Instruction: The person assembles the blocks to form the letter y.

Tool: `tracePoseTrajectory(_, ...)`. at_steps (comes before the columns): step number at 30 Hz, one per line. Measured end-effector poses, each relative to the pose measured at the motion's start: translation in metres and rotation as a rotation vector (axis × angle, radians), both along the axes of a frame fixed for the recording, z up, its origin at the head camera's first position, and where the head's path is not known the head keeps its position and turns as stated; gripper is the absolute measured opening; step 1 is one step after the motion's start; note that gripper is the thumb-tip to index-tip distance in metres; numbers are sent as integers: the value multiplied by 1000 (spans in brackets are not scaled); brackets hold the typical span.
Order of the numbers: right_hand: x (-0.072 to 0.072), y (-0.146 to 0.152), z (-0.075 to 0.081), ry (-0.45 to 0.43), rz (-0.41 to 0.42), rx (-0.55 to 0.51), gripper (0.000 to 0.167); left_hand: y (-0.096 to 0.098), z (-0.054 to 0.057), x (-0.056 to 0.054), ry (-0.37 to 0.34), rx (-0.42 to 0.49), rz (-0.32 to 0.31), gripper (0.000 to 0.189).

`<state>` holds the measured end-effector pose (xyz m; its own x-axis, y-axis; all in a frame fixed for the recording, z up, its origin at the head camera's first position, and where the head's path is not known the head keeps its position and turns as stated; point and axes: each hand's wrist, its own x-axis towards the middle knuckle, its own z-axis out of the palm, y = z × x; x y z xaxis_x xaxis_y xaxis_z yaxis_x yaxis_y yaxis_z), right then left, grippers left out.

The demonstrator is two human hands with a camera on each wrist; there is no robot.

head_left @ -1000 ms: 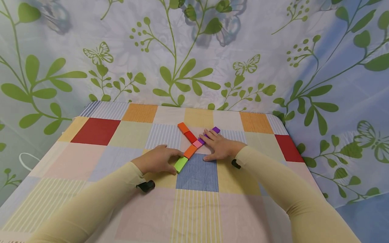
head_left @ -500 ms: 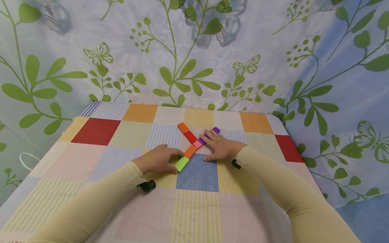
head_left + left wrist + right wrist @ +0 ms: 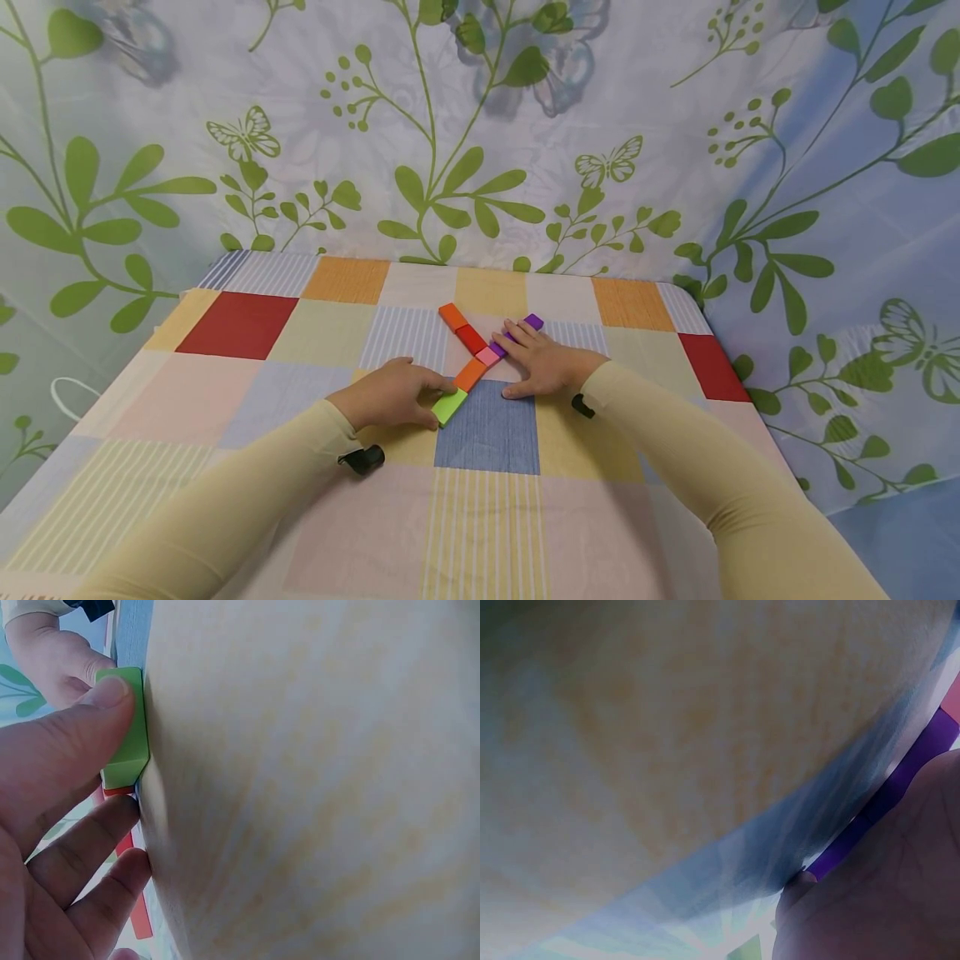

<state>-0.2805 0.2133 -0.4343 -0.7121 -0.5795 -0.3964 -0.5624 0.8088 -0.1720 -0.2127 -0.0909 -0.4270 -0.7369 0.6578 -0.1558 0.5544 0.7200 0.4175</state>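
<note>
Coloured blocks lie end to end on the table in a Y shape. At the near end of the stem is a lime-green block [image 3: 449,407], which my left hand [image 3: 390,393] pinches between thumb and index finger. In the left wrist view the thumb presses against the green block [image 3: 129,735]. An orange block [image 3: 469,375] and a pink block [image 3: 487,357] continue the line. My right hand [image 3: 546,360] rests with spread, straight fingers over the purple blocks [image 3: 534,322], hiding part of them. The right wrist view shows purple blocks [image 3: 900,780] beside that hand.
A red block [image 3: 471,338] and an orange-red block [image 3: 452,317] form the far left branch. Patchwork cloth [image 3: 487,533] covers the table. A leaf-patterned curtain [image 3: 495,125] hangs behind it, and a white cable [image 3: 63,400] loops at the left edge.
The green block has shifted very slightly to the right with my left hand and now sits a little off line with the orange block. My right hand stays put.
</note>
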Motion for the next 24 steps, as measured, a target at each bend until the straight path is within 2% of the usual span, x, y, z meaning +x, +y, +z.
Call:
tracePoseTrajectory(8,0,-1,0,-5,-5,2,110,3,3,1,-30,-17,31,58)
tracePoseTrajectory(24,2,-1,1,-6,-7,-5,110,0,1,0,-8,-4,16,56)
